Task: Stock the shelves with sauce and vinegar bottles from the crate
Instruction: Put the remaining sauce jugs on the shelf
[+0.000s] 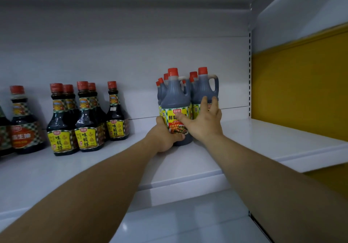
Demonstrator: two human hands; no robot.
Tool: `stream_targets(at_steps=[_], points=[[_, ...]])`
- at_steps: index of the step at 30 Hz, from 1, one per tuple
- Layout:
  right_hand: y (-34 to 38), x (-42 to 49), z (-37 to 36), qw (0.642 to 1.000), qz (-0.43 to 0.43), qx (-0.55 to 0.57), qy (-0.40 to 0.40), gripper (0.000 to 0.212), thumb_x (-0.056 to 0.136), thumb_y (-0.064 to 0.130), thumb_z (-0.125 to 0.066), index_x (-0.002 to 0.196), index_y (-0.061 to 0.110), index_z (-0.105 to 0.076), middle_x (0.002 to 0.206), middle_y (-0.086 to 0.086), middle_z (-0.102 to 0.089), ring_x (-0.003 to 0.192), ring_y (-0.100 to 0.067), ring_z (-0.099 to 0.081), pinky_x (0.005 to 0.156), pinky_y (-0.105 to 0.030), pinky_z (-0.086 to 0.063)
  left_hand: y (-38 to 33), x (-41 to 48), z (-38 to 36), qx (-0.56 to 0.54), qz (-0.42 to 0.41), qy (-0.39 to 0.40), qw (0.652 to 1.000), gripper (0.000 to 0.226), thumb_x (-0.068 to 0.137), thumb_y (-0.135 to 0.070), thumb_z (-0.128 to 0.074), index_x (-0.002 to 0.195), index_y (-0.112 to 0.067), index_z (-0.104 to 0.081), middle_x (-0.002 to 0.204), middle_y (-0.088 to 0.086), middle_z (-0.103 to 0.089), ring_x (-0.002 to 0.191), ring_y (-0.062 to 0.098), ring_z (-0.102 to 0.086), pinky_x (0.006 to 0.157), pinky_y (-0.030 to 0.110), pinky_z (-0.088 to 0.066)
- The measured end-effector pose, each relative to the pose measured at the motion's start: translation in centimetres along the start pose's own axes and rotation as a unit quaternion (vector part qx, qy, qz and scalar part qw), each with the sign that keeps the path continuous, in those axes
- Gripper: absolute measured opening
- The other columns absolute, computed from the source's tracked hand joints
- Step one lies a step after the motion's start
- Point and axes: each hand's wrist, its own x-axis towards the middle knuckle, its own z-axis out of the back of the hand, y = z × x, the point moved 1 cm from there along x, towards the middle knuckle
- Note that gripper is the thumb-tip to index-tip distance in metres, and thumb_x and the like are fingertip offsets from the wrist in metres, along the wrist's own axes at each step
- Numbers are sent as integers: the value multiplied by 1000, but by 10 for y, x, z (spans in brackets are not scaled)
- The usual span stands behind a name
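Curling round the front jug [175, 96] low down, the left grip [164, 133] holds it; the right grip [205, 119] lies spread-fingered alongside.

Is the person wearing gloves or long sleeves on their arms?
No gloves and no sleeves in view. The left hand and the right hand are bare, and so are both forearms as far as the picture shows. I see no watch, ring or bracelet on them.
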Motion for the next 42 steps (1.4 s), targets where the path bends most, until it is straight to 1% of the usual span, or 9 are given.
stream_targets(at_steps=[3,8,14,23,28,30,34,38,42], points=[[-3,1,-1,1000,-16,17,14,111,72,78,-56,153,29,2,161,-9,13,147,-39,-2,116,-55,-21,-1,4,-2,10,4,-9,1000,79,76,-31,-77,133,-16,-25,127,5,-53,113,24,-53,99,39,-44],[-12,5,6,999,16,-22,-28,103,75,67,-64,152,24,-10,158,-9,-11,138,-37,-25,105,-47,-37,0,10,-4,16,-1,-19,1000,79,75,-32,-78,131,-15,-24,126,4,-53,113,25,-54,99,40,-45],[-8,4,3,997,54,-35,-37,100,77,53,-72,151,17,-15,150,-7,-23,132,-31,-31,100,-40,-41,2,19,-3,35,-3,-12,999,81,75,-35,-78,132,-16,-22,123,0,-52,108,20,-54,91,30,-44],[-12,15,8,995,-5,85,-60,87,78,55,-69,145,25,-23,139,-8,-31,130,-29,-34,96,-42,-42,13,19,-11,-20,-25,-43,999,80,74,-31,-78,133,-18,-26,116,-2,-57,101,18,-55,87,28,-41],[-4,58,26,986,-18,163,-23,107,74,54,-74,150,35,0,153,-11,-18,135,-38,-36,105,-50,-41,16,25,-12,-31,-16,-31,999,82,73,-33,-79,134,-17,-25,114,-3,-54,108,19,-55,90,29,-41],[2,72,27,977,-31,210,9,112,77,49,-75,151,34,8,153,-12,-23,135,-37,-37,105,-47,-40,20,29,-11,-29,0,-29,999,82,70,-37,-81,133,-18,-30,120,-3,-56,111,20,-54,94,30,-42],[2,80,13,973,-30,230,-7,111,78,44,-76,151,33,7,143,-14,-39,126,-35,-48,95,-39,-42,24,35,-12,-32,6,-32,999,82,65,-42,-83,130,-19,-38,123,-1,-58,111,20,-55,96,34,-44],[-1,80,7,970,-13,239,-33,107,78,45,-75,151,34,2,137,-13,-42,122,-35,-51,87,-33,-40,22,36,-13,-44,8,-38,998,82,64,-41,-84,128,-18,-37,119,-3,-57,109,19,-55,92,31,-44],[-12,71,3,968,9,248,-30,108,76,49,-74,150,40,4,139,-10,-46,123,-32,-52,96,-41,-46,21,33,-14,-66,14,-29,997,81,68,-38,-82,129,-17,-33,118,-2,-56,106,17,-54,89,29,-42]])
